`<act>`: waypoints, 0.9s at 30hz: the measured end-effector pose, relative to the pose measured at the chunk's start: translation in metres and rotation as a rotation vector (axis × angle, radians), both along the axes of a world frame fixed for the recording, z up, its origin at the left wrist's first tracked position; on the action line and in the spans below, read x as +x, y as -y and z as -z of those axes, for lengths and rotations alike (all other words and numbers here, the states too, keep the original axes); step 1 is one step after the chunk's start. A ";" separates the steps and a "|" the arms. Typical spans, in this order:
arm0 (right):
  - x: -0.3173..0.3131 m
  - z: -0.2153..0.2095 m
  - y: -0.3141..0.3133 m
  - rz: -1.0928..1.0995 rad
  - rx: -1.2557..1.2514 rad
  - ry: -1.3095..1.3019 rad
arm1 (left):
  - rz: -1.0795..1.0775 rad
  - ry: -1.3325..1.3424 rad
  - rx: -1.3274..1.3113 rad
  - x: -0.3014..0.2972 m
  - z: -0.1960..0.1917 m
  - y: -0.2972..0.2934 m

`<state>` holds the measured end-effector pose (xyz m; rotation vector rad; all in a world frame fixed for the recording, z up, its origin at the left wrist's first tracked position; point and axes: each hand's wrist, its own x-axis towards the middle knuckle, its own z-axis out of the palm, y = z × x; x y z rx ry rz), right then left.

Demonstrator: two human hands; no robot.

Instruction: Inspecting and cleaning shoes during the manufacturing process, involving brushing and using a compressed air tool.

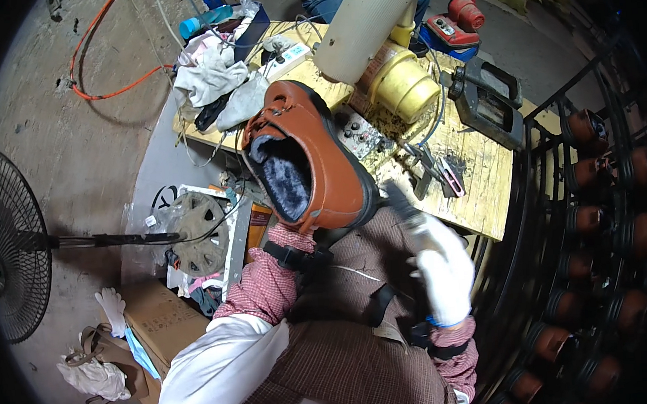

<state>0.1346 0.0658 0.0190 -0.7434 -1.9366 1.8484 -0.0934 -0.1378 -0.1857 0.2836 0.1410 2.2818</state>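
Note:
A brown leather shoe (330, 172) with a dark sole and grey-blue fuzzy lining is held up in front of me, its toe pointing away and its opening turned left. My left forearm (258, 287), in a red checked sleeve, reaches up to its heel; the shoe hides the hand that holds it. To the right of the heel is my right hand (446, 272) in a white glove, apart from the shoe. A dark blurred shape (401, 203) extends from its fingers toward the sole; I cannot tell whether it is a tool or stained fingertips.
Beyond the shoe, a worn yellow bench (479, 200) carries a machine with a yellow housing (405, 86), a control box (360, 133), small snips (452, 178) and rags (212, 75). A fan (15, 243) stands left, a cardboard box (164, 319) below; a shoe rack (584, 223) is right.

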 end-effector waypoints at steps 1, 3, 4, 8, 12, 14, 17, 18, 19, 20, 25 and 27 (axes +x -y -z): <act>-0.001 0.003 0.003 -0.094 0.431 -0.058 | 0.002 0.001 -0.013 -0.001 0.001 -0.011; -0.005 0.000 0.019 -0.204 0.910 -0.023 | 0.004 0.024 -0.016 0.032 0.008 0.022; 0.001 0.000 0.022 -0.240 0.989 0.032 | 0.005 0.035 -0.017 0.024 0.021 0.010; 0.016 0.007 0.031 -0.256 1.046 0.088 | -0.059 0.050 -0.033 0.006 0.035 -0.005; -0.006 -0.012 0.033 -0.212 1.264 0.016 | -0.037 0.099 -0.054 0.032 0.061 0.016; 0.008 -0.019 0.039 -0.267 1.291 0.145 | -0.047 0.107 -0.058 0.011 0.065 -0.006; 0.029 -0.002 0.038 -0.343 1.268 0.315 | -0.060 0.119 -0.059 0.002 0.076 0.021; 0.026 -0.004 0.038 -0.341 1.267 0.320 | -0.056 0.129 -0.064 -0.012 0.081 0.003; 0.019 -0.007 0.035 -0.300 1.323 0.241 | -0.052 0.140 -0.070 -0.010 0.086 0.003; 0.009 -0.011 0.032 -0.257 1.376 0.164 | -0.044 0.150 -0.077 -0.010 0.091 -0.007; 0.015 -0.001 0.025 -0.352 1.382 0.164 | -0.042 0.166 -0.087 -0.041 0.106 -0.013; 0.027 0.009 0.019 -0.290 1.337 0.164 | -0.107 0.152 -0.129 -0.063 0.098 -0.011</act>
